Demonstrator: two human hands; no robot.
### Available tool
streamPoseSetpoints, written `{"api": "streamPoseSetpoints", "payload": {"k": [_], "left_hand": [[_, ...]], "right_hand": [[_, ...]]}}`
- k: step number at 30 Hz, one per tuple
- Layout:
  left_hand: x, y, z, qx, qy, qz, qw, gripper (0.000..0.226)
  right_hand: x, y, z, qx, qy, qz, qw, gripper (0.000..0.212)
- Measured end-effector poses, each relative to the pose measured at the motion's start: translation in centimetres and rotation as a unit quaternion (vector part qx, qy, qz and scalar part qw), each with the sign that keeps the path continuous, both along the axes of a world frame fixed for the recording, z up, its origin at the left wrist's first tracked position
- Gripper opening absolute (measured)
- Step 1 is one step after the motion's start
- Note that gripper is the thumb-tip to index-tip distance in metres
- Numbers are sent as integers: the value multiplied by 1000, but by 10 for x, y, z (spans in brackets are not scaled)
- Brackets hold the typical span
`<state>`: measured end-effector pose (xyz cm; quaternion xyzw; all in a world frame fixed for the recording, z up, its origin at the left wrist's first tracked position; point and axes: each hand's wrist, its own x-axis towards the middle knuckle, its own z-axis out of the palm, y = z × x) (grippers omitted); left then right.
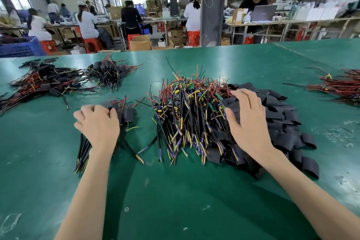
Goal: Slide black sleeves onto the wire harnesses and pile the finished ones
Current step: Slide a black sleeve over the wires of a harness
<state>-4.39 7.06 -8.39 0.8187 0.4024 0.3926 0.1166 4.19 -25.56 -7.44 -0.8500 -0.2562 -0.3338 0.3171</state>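
A big heap of bare wire harnesses (191,112), black, red, yellow and blue, lies mid-table. To its right spreads a pile of flat black sleeves (280,121). My right hand (248,121) hovers over the seam between the two, fingers spread and relaxed, fingertips by the sleeves. My left hand (97,124) is curled round a small bunch of sleeved harnesses (126,115) left of the heap; their black cables stick out below my wrist.
Piles of sleeved harnesses (50,82) lie at the far left on the green table (175,191). More red wires (342,87) sit at the right edge. A blue crate (21,47) stands beyond the table's far left. Seated workers fill the background.
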Motion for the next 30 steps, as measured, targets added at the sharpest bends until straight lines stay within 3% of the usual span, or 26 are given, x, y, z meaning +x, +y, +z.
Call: {"api": "streamPoseSetpoints", "payload": {"k": [3,8,10,13,16,20,22,26,28,30], "left_hand": [[1,8,-12,-36,40,33,998,34],[2,-4,2,-20,-4,86,996,60],[5,-17,11,10,-32,82,996,56],[27,-44,28,30,-47,-74,996,32],[64,-77,45,-23,-38,-242,969,24],[103,-99,58,-76,67,-260,960,41],[111,-103,62,-118,102,-270,950,49],[116,-101,71,-159,63,-305,937,48],[117,-102,76,-186,41,-322,928,48],[118,-106,79,-215,32,-325,920,50]], "right_hand": [[6,-4,-1,-11,38,-31,999,36],[18,-14,0,-31,81,-60,994,24],[27,-18,0,-61,107,-68,990,22],[38,-14,-1,-149,128,-56,979,25],[50,-12,4,-157,137,-32,978,26],[58,-19,27,-93,166,42,981,17],[49,-32,39,-109,223,115,962,14],[9,-67,51,-241,353,221,876,17],[-4,-74,48,-326,349,214,852,28],[-9,-70,40,-351,326,201,855,35]]}}
